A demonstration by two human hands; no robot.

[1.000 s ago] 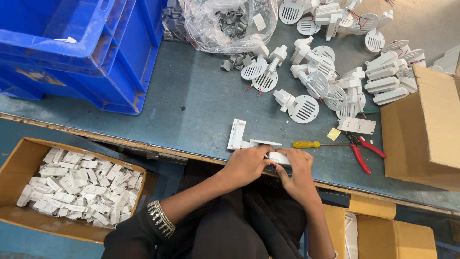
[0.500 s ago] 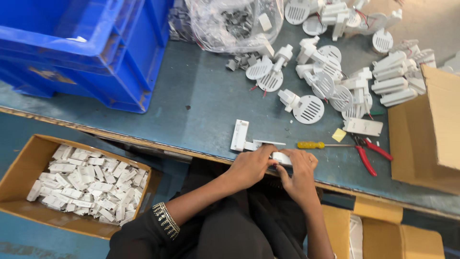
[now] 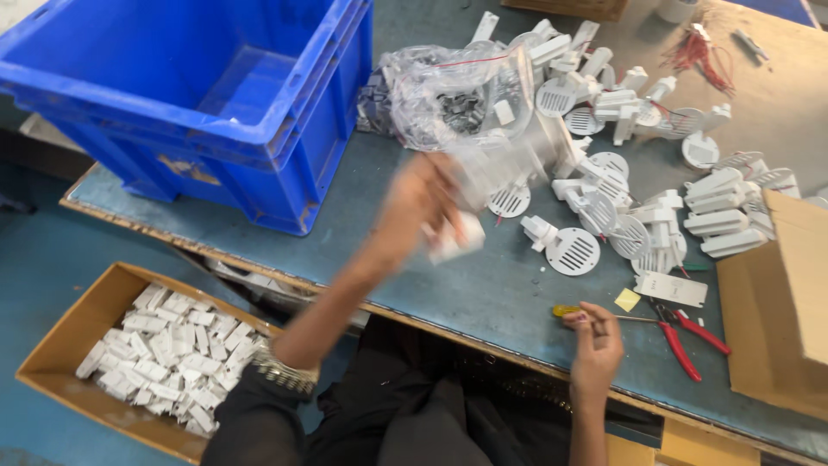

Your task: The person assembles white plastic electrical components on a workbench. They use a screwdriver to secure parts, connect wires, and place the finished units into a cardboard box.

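Bright, even overhead light, soft weak shadows under the blue crate (image 3: 207, 103) and the white parts on the tabletop (image 3: 483, 293); floor at far left reads dimmer. Heavy motion blur on the left hand (image 3: 423, 207) and the white piece (image 3: 457, 242) in it, edges smeared so the grip can't be read; right hand (image 3: 595, 345) and the screwdriver (image 3: 578, 314) stay fairly sharp. Mild glare on the clear plastic bag (image 3: 457, 95), slight softness and wide-angle stretch toward the frame corners, cardboard box (image 3: 147, 354) near left well exposed.
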